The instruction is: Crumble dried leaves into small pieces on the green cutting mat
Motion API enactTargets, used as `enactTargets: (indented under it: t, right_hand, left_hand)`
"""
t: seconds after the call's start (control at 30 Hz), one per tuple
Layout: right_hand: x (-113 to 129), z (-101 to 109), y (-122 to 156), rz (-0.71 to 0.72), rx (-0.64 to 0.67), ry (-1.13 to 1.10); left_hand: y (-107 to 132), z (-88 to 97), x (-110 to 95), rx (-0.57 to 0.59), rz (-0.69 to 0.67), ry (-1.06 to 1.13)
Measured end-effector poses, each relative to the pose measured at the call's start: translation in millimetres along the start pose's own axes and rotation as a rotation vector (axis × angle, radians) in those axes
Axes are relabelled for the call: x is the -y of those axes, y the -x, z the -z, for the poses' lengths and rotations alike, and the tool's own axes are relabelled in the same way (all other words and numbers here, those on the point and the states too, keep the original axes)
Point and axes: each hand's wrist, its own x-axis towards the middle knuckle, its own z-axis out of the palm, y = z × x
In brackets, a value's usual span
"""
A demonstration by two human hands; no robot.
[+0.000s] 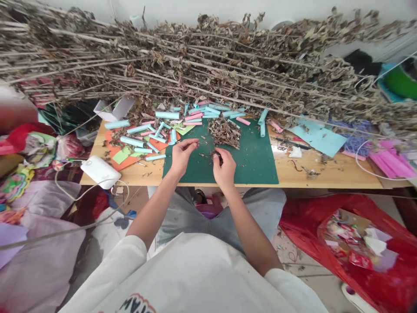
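Your right hand (224, 167) pinches a small clump of dried leaves (217, 156), fingers closed on it, over the green mat (257, 167). Left hand (183, 153) hovers w/ fingers half curled, holding nothing. Step looks like crumbling leaves. Further: leaf pile (224, 131), paper rolls (167, 115), dried stalks (208, 65).

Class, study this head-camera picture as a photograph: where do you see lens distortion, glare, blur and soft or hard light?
Head view: wide-lens distortion bows the wooden table edge and the dried stalks; daylight is soft, with only faint shadows under the left hand and right hand on the green mat; a pale glare patch lies on the table right of the mat; the left edge looks smeared.
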Motion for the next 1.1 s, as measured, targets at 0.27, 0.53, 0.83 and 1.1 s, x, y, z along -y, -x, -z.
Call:
enactTargets:
  t: [0.27,0.53,0.83,1.1]
  right_hand:
    - [-7,10,-29,0.014,0.052,-0.181]
    - [13,27,-42,0.108,0.293,-0.242]
    - [16,29,-34,0.136,0.239,-0.131]
    - [-3,20,-39,-0.170,0.062,-0.405]
  left_hand:
    - [4,-8.8,-6,0.072,0.032,0.042]
    - [8,-18.0,-5,0.171,0.079,0.046]
    - [14,-23.6,-9,0.212,0.038,-0.087]
    - [14,-22.3,-12,0.130,0.135,0.089]
